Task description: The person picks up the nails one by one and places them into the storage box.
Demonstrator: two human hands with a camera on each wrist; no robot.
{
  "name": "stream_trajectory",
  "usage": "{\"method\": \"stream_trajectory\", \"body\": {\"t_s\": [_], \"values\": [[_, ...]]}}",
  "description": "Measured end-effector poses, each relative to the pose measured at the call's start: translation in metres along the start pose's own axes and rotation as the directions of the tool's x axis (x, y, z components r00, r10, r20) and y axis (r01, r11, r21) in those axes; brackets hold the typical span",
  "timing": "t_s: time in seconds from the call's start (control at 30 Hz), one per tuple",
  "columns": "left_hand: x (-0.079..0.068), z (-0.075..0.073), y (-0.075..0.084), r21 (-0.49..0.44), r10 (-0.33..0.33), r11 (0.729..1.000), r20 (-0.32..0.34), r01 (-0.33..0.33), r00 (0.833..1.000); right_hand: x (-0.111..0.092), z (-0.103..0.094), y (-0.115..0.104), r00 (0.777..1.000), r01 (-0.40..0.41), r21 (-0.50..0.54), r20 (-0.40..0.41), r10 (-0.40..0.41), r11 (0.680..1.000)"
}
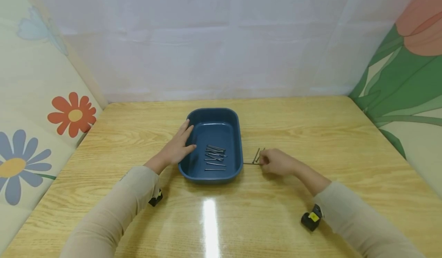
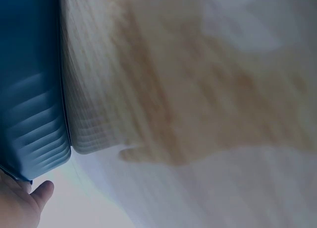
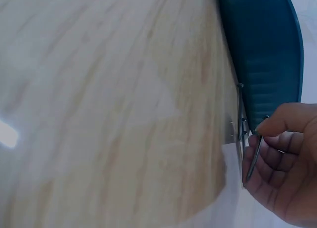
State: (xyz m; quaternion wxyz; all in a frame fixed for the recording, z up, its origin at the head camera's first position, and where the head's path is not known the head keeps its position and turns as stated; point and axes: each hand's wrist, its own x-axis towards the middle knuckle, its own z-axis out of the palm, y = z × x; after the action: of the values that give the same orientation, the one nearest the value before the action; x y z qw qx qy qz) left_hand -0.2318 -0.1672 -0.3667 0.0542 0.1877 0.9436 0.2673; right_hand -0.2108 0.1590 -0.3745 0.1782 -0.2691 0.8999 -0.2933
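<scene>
A deep blue rectangular tray [image 1: 215,180] stands on the table, with several long dark nails [image 1: 215,170] scattered in its near half. My left hand [image 1: 176,147] rests on the tray's left rim with fingers spread and fairly straight. To the right of the tray, my right hand [image 1: 279,162] is low over the table. In the right wrist view it pinches a nail [image 3: 254,161] between thumb and fingers. Beside those fingers lie more loose nails [image 3: 240,106], close to the tray's wall. The right fingertips are partly hidden in the head view.
The wooden table [image 1: 138,227] is glossy, with a bright reflection in front of the tray. A white cloth [image 1: 221,58] hangs behind it. Flower-patterned panels stand at left and right. Each wrist carries a small black camera [image 1: 311,219].
</scene>
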Motion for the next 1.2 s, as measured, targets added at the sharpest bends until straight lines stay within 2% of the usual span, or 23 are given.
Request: {"method": "stream_trajectory", "body": {"t_s": [0.37,0.53,0.67,0.97,1.2], "values": [[-0.001,0.0,0.001,-0.008,-0.007,1.0,0.001,0.007,1.0,0.003,-0.003,-0.006,0.997,0.024,0.152,-0.081,-0.012,0.988],[-0.001,0.0,0.001,-0.008,-0.004,1.0,-0.004,0.003,1.0,0.006,-0.005,-0.013,0.995,0.022,0.264,-0.102,0.005,0.964],[0.0,0.001,0.0,-0.007,-0.004,1.0,-0.004,0.004,1.0,0.007,-0.007,-0.017,0.994,0.054,0.329,-0.105,-0.02,0.943],[0.0,0.001,0.001,-0.008,-0.01,1.0,0.0,0.01,1.0,0.013,-0.011,-0.029,0.993,0.094,0.386,-0.107,-0.056,0.918],[-0.001,0.0,0.003,-0.01,-0.013,1.0,0.001,0.013,1.0,0.017,-0.011,-0.038,0.994,0.065,0.442,-0.107,-0.02,0.894]]}}
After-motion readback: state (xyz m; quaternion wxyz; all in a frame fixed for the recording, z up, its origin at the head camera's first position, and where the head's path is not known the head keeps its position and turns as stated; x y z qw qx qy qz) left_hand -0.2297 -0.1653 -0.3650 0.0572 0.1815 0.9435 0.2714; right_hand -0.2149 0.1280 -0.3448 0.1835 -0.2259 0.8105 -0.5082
